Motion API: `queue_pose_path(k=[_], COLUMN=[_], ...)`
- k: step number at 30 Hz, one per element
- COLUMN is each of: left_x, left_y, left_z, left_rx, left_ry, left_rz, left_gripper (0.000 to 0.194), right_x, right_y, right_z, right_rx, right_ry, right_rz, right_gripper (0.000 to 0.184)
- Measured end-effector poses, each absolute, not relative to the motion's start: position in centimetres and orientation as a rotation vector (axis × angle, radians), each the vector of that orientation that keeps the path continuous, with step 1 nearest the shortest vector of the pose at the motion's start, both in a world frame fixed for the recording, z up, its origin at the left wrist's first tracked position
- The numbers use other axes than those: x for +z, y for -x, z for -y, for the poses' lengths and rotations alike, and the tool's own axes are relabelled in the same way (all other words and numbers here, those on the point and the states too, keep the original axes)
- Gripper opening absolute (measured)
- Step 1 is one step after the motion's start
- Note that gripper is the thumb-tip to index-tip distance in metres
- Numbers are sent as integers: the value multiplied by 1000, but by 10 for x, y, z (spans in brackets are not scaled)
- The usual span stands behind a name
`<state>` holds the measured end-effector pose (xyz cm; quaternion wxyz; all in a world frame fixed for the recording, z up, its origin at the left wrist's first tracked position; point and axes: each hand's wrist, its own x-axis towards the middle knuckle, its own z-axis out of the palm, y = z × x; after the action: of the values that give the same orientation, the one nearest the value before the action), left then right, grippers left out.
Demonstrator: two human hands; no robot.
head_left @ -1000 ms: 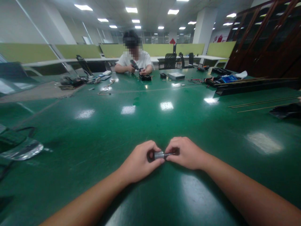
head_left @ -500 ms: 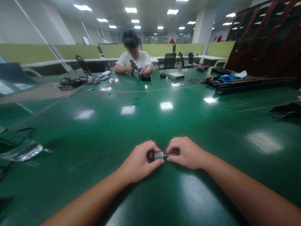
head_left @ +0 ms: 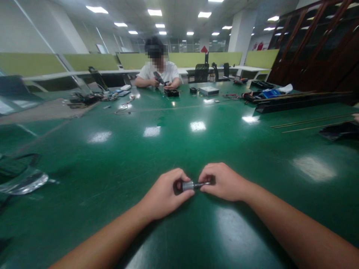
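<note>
In the head view, a short silver cylinder with a thin dark shaft point(head_left: 188, 185) lies level between my hands, low over the green table point(head_left: 174, 149). My left hand point(head_left: 166, 192) is closed round its silver end, thumb along the near side and fingers curled over the far side. From the right, my right hand point(head_left: 221, 182) is closed in a pinch at the dark shaft, whose tip reaches in behind the fingertips. What kind of tool or part it is, I cannot make out. The left end is partly hidden by my left hand.
Across the table a person in a white shirt point(head_left: 171, 71) holds a drill point(head_left: 158, 77) over a black box point(head_left: 171, 92). A grey box point(head_left: 209, 90) stands nearby. Thin rods point(head_left: 308, 122) lie at right, a clear plastic object point(head_left: 25, 181) at left.
My left hand and the silver cylinder have shifted slightly left. The gap between my hands is wider, and more of the dark shaft shows. My right hand has hardly moved.
</note>
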<state>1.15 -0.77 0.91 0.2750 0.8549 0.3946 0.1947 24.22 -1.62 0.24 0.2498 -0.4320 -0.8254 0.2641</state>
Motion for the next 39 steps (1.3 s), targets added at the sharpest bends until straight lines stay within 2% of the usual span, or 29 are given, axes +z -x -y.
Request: queue_pose_path(k=[19, 39], left_x=[9, 7], left_y=[-10, -7], left_z=[8, 7], left_rx=[515, 517], left_ry=[-2307, -2286], left_rz=[-1063, -1062], left_gripper=[16, 15], right_x=[7, 9], right_y=[-255, -269], right_z=[15, 8], right_rx=[720, 858], right_ry=[1235, 1348], right_rz=[2262, 2236], right_gripper=[8, 10])
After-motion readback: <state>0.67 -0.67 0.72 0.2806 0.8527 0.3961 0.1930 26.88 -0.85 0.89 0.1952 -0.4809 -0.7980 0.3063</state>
